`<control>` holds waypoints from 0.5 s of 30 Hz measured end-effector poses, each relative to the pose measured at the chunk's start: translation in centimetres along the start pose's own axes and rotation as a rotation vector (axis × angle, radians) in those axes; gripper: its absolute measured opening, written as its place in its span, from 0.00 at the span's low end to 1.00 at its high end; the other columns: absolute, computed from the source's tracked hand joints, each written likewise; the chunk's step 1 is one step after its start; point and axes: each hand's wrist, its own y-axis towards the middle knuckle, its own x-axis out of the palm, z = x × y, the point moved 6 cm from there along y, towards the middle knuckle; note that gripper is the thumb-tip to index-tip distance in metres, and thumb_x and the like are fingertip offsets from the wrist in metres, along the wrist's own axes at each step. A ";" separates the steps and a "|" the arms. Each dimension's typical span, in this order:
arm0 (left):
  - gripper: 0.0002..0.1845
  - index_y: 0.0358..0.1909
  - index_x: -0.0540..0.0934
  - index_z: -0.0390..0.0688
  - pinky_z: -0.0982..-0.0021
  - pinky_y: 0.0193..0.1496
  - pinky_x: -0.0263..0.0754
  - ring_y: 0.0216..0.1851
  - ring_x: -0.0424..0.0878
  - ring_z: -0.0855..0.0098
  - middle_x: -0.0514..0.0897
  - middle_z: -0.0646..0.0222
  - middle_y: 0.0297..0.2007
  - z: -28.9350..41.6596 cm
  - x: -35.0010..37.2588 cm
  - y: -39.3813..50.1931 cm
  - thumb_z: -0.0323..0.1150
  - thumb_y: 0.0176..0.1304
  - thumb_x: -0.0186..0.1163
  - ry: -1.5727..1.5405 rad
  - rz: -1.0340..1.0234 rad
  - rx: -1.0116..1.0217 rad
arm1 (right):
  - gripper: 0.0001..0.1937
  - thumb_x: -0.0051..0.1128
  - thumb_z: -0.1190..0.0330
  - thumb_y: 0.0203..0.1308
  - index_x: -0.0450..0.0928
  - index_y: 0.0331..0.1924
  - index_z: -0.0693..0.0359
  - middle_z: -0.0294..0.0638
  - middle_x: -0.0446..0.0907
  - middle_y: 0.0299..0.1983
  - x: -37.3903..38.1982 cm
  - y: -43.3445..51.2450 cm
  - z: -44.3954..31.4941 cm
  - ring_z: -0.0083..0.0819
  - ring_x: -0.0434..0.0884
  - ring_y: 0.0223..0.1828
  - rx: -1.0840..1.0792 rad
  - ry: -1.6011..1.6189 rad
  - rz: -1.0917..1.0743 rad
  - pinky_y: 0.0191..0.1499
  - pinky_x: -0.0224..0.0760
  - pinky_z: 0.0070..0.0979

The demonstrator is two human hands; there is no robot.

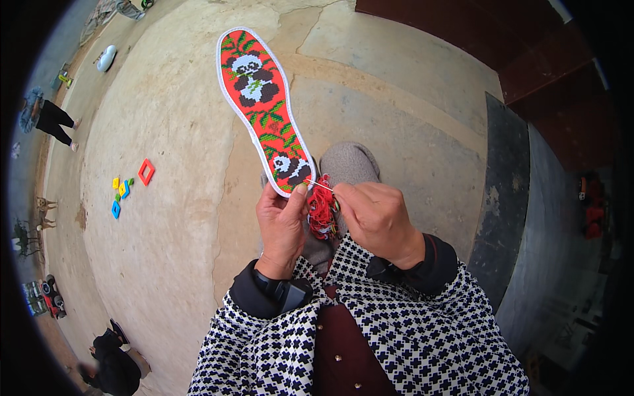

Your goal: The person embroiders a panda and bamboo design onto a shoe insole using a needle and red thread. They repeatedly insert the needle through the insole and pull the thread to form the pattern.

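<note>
A cross-stitched insole (pixel 267 121) with pandas and green leaves on red, edged in white, points away from me. My left hand (pixel 282 222) pinches its near end, thumb on top and fingers beneath. Between the thumb and fingers of my right hand (pixel 374 213) is a needle (pixel 321 185), its tip at the right edge of the insole's near end. A tangle of mostly red thread (pixel 323 208) lies on my lap between the two hands, partly behind the right fingers.
My knees in grey trousers (pixel 349 163) are below the work. Colourful plastic shapes (pixel 124 189) lie on the concrete floor (pixel 163 272) to the left. One person (pixel 52 119) stands far left, another (pixel 116 364) is at lower left. A red toy vehicle (pixel 53 297) and a dog (pixel 45 212) are near the left rim.
</note>
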 end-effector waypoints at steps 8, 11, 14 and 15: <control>0.12 0.46 0.73 0.38 0.83 0.29 0.65 0.27 0.69 0.85 0.76 0.76 0.32 0.9 -0.2 0.1 0.23 0.60 0.56 0.474 -0.107 0.343 | 0.05 0.53 0.79 0.44 0.68 0.25 0.64 0.44 0.70 0.16 0.5 0.6 -0.8 0.41 0.73 0.19 0.021 -0.015 -0.080 0.22 0.65 0.34; 0.06 0.35 0.74 0.37 0.80 0.26 0.61 0.26 0.64 0.82 0.67 0.75 0.25 0.5 0.6 -0.1 0.21 0.55 0.58 0.621 -0.141 0.449 | 0.05 0.53 0.79 0.45 0.70 0.27 0.64 0.44 0.72 0.18 1.1 0.5 -0.5 0.42 0.75 0.20 0.092 -0.031 -0.118 0.23 0.67 0.33; 0.06 0.34 0.74 0.37 0.81 0.25 0.60 0.26 0.65 0.83 0.67 0.76 0.26 0.0 1.0 -0.2 0.21 0.55 0.58 0.531 -0.200 0.350 | 0.06 0.54 0.74 0.51 0.67 0.27 0.63 0.45 0.74 0.19 2.0 0.5 0.2 0.41 0.77 0.22 0.192 0.001 -0.095 0.23 0.68 0.31; 0.06 0.35 0.74 0.37 0.82 0.25 0.60 0.26 0.65 0.83 0.68 0.76 0.26 0.0 1.2 -0.2 0.21 0.56 0.58 0.498 -0.212 0.324 | 0.06 0.54 0.73 0.53 0.67 0.28 0.64 0.45 0.74 0.20 2.2 0.3 0.6 0.41 0.77 0.22 0.243 0.047 -0.072 0.23 0.68 0.31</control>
